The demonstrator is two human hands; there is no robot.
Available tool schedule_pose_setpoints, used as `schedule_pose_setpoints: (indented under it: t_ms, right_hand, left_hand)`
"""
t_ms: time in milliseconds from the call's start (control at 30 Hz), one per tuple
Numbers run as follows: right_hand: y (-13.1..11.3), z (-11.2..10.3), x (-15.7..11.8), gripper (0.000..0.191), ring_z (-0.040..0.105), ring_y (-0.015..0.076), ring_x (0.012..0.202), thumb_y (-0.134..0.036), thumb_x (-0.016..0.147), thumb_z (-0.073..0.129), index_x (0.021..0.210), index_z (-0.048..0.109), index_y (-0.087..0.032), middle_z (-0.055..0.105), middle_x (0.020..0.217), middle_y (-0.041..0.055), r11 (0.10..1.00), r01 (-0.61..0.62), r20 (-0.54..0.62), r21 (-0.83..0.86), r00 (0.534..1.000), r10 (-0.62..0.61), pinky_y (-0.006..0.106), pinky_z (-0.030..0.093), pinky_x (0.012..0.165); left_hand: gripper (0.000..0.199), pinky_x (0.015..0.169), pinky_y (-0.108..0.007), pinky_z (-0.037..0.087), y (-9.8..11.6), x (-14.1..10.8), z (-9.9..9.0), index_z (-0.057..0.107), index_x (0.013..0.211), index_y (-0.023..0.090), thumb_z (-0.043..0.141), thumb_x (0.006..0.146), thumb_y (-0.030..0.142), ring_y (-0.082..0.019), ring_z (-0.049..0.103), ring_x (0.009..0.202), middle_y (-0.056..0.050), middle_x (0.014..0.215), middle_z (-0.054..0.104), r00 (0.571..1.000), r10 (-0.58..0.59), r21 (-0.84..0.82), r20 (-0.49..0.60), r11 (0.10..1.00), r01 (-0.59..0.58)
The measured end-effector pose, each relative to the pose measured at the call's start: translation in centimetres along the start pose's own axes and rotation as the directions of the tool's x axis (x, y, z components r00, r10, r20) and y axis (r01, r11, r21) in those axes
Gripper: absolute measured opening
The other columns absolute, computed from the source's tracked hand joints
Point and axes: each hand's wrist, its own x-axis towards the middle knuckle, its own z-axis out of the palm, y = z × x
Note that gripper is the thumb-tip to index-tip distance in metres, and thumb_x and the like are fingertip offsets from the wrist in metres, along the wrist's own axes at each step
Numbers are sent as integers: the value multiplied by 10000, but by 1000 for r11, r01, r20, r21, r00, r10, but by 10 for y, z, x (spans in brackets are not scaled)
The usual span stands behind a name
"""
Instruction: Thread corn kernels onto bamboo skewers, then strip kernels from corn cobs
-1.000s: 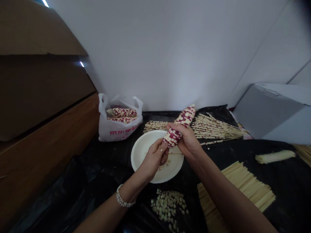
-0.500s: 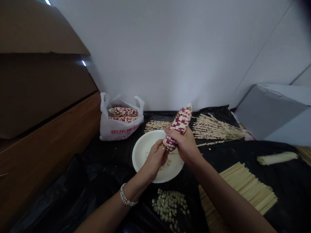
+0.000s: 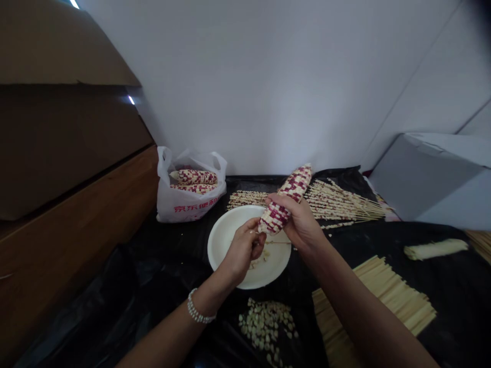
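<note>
A purple-and-cream corn cob [image 3: 293,186] is gripped in my right hand [image 3: 305,222], tilted with its tip up and to the right. My left hand [image 3: 245,248] is at the cob's lower end, fingers curled and pinched together; a pale speck like a kernel shows at them, but what they hold is mostly hidden. Under both hands is a white bowl [image 3: 221,240] with a few loose kernels [image 3: 264,255] inside. A thin stick [image 3: 278,242] crosses the bowl near my left fingers; I cannot tell whether they touch it.
A white plastic bag [image 3: 180,207] with more cobs stands at the back left. Skewers threaded with kernels [image 3: 333,202] lie behind the bowl. Pale pieces [image 3: 266,324] are heaped in front on black sheeting [image 3: 164,286]. Bare sticks [image 3: 395,296] lie right, below a pale bundle [image 3: 437,249].
The cob has tilted further right, its tip moving right with my right hand. My left fingers have drawn slightly down and away from its lower end.
</note>
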Motion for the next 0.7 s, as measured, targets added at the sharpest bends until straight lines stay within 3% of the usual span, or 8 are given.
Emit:
schedule_pose_setpoints:
  t_ms: [200,300,433,700]
  right_hand:
    - [1,-2,3,295,557,141,702,-225,553,824,718,581,-193,600,731,-7,1000,-3,-6,21,1000,3,301,469,688]
    - [2,-1,2,350,560,138,712,-232,549,830,772,561,-208,592,741,-24,1000,16,-15,20,1000,-15,289,462,687]
    - [3,-1,1,391,560,136,717,-226,558,831,820,541,-212,585,749,-33,1000,21,7,4,1000,-21,279,454,682]
    - [9,-3,2,387,569,139,743,-271,609,805,888,542,-214,588,799,-28,999,36,51,-40,998,-34,297,466,716]
  left_hand:
    - [267,434,-205,161,4,-2,-2,540,941,156,517,675,140,-28,250,430,49,667,433,990,-18,-130,136,991,36]
    - [128,426,-202,167,3,-2,1,519,883,162,546,790,245,-26,260,430,48,670,440,994,-7,-34,105,999,10]
    - [219,418,-188,172,-3,-1,2,504,879,177,555,854,388,-34,272,443,57,646,428,999,20,110,35,994,-24]
    - [241,459,-185,289,-16,5,-4,517,998,189,515,862,387,-62,346,496,56,673,430,990,139,295,22,945,-139]
